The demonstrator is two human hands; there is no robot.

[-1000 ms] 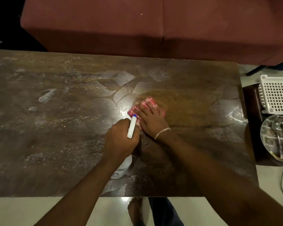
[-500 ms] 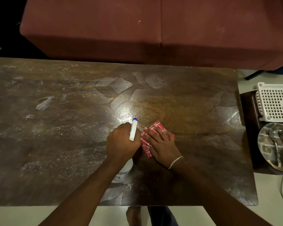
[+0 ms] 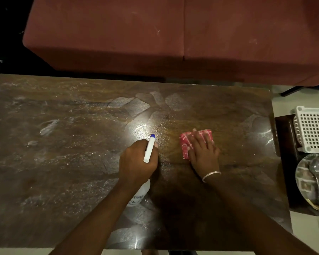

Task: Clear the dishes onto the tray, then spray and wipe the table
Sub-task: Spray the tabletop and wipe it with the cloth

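Toward the right half of the table (image 3: 63, 162), about midway between its far and near edges, the right hand (image 3: 203, 153) lies flat on a folded red-and-white cloth (image 3: 186, 144), fingers straight and pressing it to the wood, with none curled round it. A bracelet (image 3: 211, 174) sits on that wrist. Just to the left, near the middle of the table, the left hand (image 3: 136, 162) is wrapped round the neck of a white spray bottle (image 3: 149, 150), its blue-tipped nozzle pointing toward the far edge. Whether a finger is on the trigger, or whether the bottle's base rests on the table, cannot be told. No dishes are seen on the table. Beyond the right edge, on a dark low stand (image 3: 285, 162), sit a white slotted basket (image 3: 313, 129) and a round metal tray (image 3: 306, 181) carrying what look like spoons, only partly in view. Clearing is therefore judged complete. Spraying appears well advanced: fine droplets and pale streaks cover the left half and the far side, with a wet glare at the middle. Wiping is judged to be in its early part: the patch round the cloth looks darker and free of droplets, while the left half and both left corners show unwiped film. Remaining work is to carry the cloth across the left half and along the near edge, with more spray where needed. A red sofa (image 3: 173, 34) stands beyond the far edge.
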